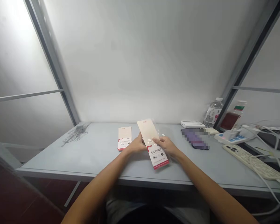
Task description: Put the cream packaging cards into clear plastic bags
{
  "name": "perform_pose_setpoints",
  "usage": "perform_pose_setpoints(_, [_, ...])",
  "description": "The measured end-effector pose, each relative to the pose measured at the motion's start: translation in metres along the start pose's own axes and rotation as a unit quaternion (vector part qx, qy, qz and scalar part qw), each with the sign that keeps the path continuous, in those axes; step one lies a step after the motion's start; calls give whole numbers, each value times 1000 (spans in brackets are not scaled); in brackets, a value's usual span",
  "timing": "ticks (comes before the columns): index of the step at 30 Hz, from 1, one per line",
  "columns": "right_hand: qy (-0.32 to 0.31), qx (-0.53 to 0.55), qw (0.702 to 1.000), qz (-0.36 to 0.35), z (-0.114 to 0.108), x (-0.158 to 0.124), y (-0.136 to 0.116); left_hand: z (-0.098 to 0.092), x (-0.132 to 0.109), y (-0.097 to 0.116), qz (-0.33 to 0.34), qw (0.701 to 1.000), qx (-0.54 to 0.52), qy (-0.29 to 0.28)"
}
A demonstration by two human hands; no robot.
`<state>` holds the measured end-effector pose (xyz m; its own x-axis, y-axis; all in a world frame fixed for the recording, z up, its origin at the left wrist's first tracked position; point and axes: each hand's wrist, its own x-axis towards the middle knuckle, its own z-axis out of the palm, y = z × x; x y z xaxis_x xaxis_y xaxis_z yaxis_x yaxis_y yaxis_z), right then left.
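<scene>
Between my two hands is a ruler-set packet (151, 133), a long cream card with a white and red lower part in a clear plastic sleeve. It is tilted above the table, its top leaning to the left. My left hand (138, 143) grips its left edge, with the fingers partly hidden behind it. My right hand (166, 144) holds the right side, thumb on the front face. To the left, a similar ruler-set packet (124, 137), perhaps a small stack, lies on the grey table (95, 152).
A dark scribbled patch (76, 133) marks the table's left end. On the right are a purple-screened phone (196, 140), a white flat device (192, 124), a water bottle (213, 113), a red-filled bottle (233, 116), a power strip (233, 137), a cream phone case (254, 161) and loose white cables.
</scene>
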<state>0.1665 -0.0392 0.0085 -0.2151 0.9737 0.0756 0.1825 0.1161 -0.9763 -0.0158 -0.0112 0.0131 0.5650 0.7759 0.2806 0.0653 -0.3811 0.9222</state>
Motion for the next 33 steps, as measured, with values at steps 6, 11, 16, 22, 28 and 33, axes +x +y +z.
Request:
perform_pose_setpoints(6, [17, 23, 999, -24, 0, 3, 2, -3, 1, -5, -10, 995, 62, 77])
perform_pose_setpoints(11, [-7, 16, 999, -28, 2, 1, 3, 2, -2, 3, 24, 993, 93, 70])
perform_pose_setpoints(16, [-6, -3, 999, -31, 3, 1, 4, 4, -2, 4, 55, 985, 141, 87])
perform_pose_setpoints(22, [-8, 27, 999, -26, -2, -1, 3, -3, 6, -4, -10, 990, 72, 121])
perform_pose_setpoints(28, [-37, 37, 999, -4, -2, -2, 0, -2, 8, 2, -50, 989, -98, 99])
perform_pose_setpoints(33, [-43, 53, 998, 2, 0, -2, 3, 2, 6, 5, -47, 982, -163, 82])
